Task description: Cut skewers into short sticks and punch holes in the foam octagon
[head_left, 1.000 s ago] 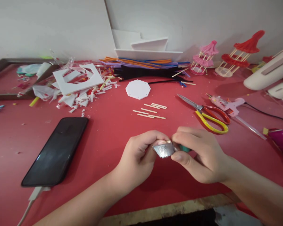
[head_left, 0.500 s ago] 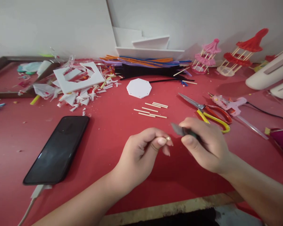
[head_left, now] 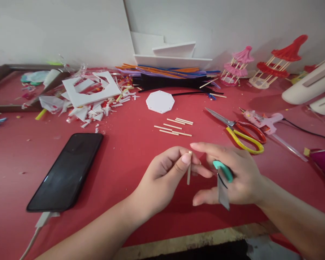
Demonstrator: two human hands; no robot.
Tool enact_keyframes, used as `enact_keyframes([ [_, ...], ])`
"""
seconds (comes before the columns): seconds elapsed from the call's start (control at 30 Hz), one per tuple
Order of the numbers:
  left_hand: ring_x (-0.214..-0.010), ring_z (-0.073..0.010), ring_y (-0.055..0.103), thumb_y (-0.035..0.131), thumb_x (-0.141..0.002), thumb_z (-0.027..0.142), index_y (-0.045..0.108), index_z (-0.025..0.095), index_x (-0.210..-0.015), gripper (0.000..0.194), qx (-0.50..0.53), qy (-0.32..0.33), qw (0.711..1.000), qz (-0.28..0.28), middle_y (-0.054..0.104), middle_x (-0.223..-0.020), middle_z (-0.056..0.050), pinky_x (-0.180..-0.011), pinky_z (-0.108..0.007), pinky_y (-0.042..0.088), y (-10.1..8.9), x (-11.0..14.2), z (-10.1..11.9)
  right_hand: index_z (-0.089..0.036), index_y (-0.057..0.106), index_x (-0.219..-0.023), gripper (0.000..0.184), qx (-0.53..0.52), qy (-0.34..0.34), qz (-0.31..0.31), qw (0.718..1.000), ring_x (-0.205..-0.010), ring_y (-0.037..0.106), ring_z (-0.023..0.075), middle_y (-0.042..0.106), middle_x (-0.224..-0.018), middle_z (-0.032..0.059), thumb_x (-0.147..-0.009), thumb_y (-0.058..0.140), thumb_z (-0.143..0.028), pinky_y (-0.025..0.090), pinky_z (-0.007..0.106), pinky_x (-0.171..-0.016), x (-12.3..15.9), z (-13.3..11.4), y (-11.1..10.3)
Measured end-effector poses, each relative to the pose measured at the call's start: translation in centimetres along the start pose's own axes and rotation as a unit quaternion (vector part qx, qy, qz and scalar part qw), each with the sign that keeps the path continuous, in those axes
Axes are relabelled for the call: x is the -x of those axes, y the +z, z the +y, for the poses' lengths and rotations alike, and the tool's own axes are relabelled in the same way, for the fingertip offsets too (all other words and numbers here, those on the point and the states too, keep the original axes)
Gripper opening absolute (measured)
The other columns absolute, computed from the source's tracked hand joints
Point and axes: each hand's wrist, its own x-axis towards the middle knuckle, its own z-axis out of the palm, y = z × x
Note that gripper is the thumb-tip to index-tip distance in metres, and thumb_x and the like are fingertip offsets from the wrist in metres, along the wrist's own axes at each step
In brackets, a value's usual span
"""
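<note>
Between the thumb and forefinger of my left hand is a short thin wooden stick, hanging almost upright. My right hand has its thumb and forefinger spread wide beside it. A knife with a green handle rests in that palm, tucked under the other fingers, its grey blade tilted downward. Beyond the hands, several cut sticks lie in a loose group on the red table. Behind them is a white octagonal foam board piece with small holes near its edge.
Red-and-yellow-handled scissors and a pink glue gun lie at right. A black phone on a cable is at left, below foam scraps. Pipe cleaners and small pink and red stick models stand behind.
The stick in my left hand has swung to point downward. My right thumb and forefinger have opened, and the knife has turned in the palm from pointing left to pointing down.
</note>
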Motion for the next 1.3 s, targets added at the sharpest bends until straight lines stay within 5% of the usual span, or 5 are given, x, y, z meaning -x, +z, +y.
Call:
enact_keyframes([
  [0.17, -0.070, -0.0128, 0.068, 0.050, -0.096, 0.027, 0.062, 0.015, -0.087, 0.019, 0.020, -0.008, 1.000, 0.004, 0.074, -0.077, -0.006, -0.067, -0.021, 0.048, 0.1, 0.0, -0.1, -0.020, 0.048, -0.128, 0.081, 0.012, -0.016, -0.005, 1.000, -0.065, 0.061, 0.0113, 0.068, -0.080, -0.0028, -0.060, 0.084, -0.046, 0.052, 0.021, -0.065, 0.4, 0.5, 0.6],
  [0.47, -0.071, -0.0123, 0.066, 0.049, -0.096, 0.025, 0.061, 0.015, -0.090, 0.017, 0.072, -0.031, 0.997, -0.021, 0.073, -0.080, -0.006, -0.064, -0.020, 0.050, 0.4, 0.1, 0.0, -0.022, 0.053, -0.118, 0.056, 0.018, 0.004, -0.001, 1.000, -0.061, 0.061, 0.0117, 0.067, -0.077, -0.0029, -0.069, 0.078, -0.035, 0.053, 0.022, -0.060, 0.4, 0.1, 0.6],
  [0.7, -0.060, -0.0054, 0.060, 0.069, -0.083, 0.021, 0.059, 0.015, -0.086, 0.011, 0.087, -0.031, 0.995, 0.032, 0.062, -0.071, 0.004, -0.062, -0.017, 0.050, 0.0, -0.2, -0.2, -0.019, 0.048, -0.128, 0.061, 0.036, -0.035, 0.011, 0.999, -0.059, 0.058, 0.0109, 0.064, -0.073, -0.0034, -0.073, 0.073, -0.029, 0.053, 0.023, -0.061, 0.1, 0.3, 0.4],
  [0.93, -0.077, -0.0083, 0.068, 0.071, -0.081, 0.018, 0.054, 0.016, -0.081, 0.017, 0.166, -0.038, 0.983, 0.064, 0.066, -0.077, 0.002, -0.073, -0.017, 0.054, -0.7, -0.3, -0.3, -0.022, 0.059, -0.089, 0.010, 0.070, -0.007, 0.132, 0.989, -0.057, 0.061, 0.0098, 0.068, -0.071, -0.0015, -0.083, 0.064, -0.016, 0.051, 0.022, -0.056, -0.5, 0.1, -0.2],
  [1.3, -0.079, -0.0091, 0.063, 0.067, -0.084, 0.023, 0.066, 0.017, -0.089, 0.008, -0.116, 0.046, 0.991, 0.048, 0.067, -0.084, 0.000, -0.074, -0.019, 0.051, -0.1, 0.1, -0.7, -0.019, 0.057, -0.084, 0.008, 0.045, -0.055, 0.077, 0.995, -0.057, 0.058, 0.0097, 0.064, -0.065, -0.0007, -0.084, 0.060, -0.012, 0.048, 0.022, -0.056, -0.6, 0.1, -0.1],
])
